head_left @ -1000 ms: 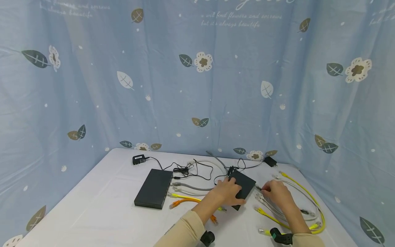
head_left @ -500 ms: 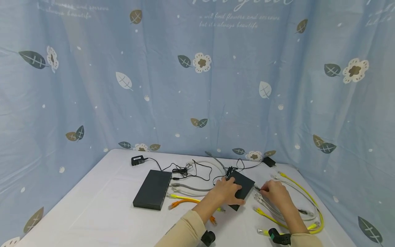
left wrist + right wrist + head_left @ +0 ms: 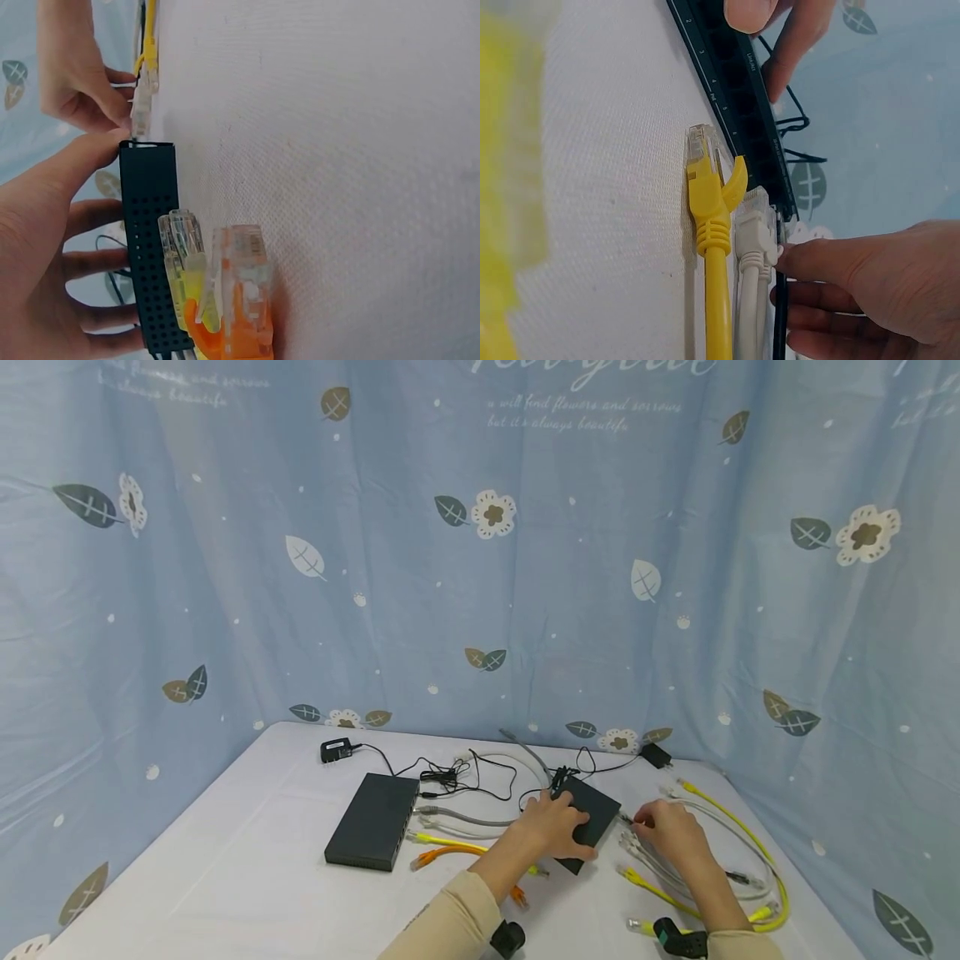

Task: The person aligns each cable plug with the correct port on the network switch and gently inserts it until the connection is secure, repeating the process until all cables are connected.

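At the near right of a white table [image 3: 247,868], a yellow cable [image 3: 782,900] curved round past the person's right wrist. The right hand [image 3: 675,835] pinched a black cable [image 3: 781,319] between thumb and bent fingers, just off the right side of a black box [image 3: 599,810]. From those fingertips the box lay to the left, its row of ports [image 3: 737,79] turned toward them and its long axis slanting from far right to near left. The cable's end lay by the far end of that row (whether it sat inside a port could not be told). There the right hand was the nearer of the 2; the left hand [image 3: 551,827] rested spread over the box top, fingers extended, thumb by the near right corner. White cables [image 3: 750,307] ran alongside the black cable. Well apart to the left, another black box [image 3: 372,818] lay flat. Farther back, 2 power adapters [image 3: 656,755] sat before a blue curtain [image 3: 405,602].
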`<action>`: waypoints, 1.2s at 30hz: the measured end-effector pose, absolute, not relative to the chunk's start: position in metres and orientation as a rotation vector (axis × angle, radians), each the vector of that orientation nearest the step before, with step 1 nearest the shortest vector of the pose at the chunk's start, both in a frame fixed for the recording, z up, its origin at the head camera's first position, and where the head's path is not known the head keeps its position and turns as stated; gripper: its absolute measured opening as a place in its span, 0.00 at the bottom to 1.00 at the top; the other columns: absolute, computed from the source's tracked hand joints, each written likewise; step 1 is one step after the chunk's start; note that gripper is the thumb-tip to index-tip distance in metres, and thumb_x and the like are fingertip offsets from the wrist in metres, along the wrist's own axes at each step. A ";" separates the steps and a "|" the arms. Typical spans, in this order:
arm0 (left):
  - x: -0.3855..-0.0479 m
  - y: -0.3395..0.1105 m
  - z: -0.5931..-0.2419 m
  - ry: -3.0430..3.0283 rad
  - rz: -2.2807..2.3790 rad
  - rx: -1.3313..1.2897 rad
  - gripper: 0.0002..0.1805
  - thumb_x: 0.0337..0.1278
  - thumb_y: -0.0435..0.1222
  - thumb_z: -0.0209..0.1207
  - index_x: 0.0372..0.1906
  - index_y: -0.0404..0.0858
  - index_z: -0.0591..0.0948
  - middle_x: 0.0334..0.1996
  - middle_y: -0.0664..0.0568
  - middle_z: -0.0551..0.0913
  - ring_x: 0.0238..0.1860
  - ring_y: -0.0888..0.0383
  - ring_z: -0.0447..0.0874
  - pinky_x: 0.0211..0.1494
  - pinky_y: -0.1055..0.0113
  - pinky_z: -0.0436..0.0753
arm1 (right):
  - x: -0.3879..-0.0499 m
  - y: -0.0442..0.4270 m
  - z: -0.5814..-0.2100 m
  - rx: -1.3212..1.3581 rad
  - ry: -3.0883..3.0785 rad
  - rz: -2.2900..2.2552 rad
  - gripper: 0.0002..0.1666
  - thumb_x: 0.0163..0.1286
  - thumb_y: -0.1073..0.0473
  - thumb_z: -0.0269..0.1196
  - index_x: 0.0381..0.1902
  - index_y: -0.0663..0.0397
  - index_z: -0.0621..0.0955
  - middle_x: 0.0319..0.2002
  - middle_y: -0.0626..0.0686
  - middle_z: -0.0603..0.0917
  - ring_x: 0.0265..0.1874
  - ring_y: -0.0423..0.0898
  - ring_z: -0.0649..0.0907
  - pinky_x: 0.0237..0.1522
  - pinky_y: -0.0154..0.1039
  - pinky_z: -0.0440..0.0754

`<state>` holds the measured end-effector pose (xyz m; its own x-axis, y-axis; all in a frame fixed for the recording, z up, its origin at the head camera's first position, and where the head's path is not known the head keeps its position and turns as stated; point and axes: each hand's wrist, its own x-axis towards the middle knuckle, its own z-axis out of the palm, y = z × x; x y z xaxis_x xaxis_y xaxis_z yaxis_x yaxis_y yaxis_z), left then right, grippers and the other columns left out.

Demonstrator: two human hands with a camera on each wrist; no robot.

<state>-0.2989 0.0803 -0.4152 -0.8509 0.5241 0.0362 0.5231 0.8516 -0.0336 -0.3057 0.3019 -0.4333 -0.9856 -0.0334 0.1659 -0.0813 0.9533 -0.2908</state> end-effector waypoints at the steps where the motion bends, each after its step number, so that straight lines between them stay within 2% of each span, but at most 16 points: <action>1: -0.299 0.080 -0.415 -2.980 0.031 -0.843 0.35 0.49 0.71 0.57 0.65 0.68 0.74 0.63 0.58 0.72 0.63 0.47 0.73 0.58 0.54 0.78 | -0.306 0.302 -0.434 0.093 -2.944 0.456 0.04 0.59 0.62 0.70 0.31 0.58 0.87 0.26 0.50 0.86 0.24 0.42 0.81 0.27 0.42 0.80; 27: -0.304 0.087 -0.422 -2.908 0.120 -0.855 0.33 0.52 0.70 0.55 0.65 0.67 0.74 0.63 0.56 0.73 0.63 0.43 0.74 0.58 0.50 0.79 | -0.307 0.305 -0.438 0.200 -2.882 0.520 0.02 0.59 0.65 0.70 0.30 0.59 0.88 0.25 0.49 0.86 0.23 0.41 0.80 0.26 0.40 0.78; 36: -0.302 0.086 -0.426 -2.902 0.121 -0.844 0.33 0.51 0.70 0.56 0.64 0.67 0.75 0.63 0.55 0.73 0.63 0.42 0.73 0.58 0.49 0.79 | -0.309 0.305 -0.440 0.213 -2.877 0.509 0.02 0.59 0.65 0.70 0.32 0.58 0.87 0.29 0.51 0.87 0.27 0.44 0.83 0.31 0.45 0.82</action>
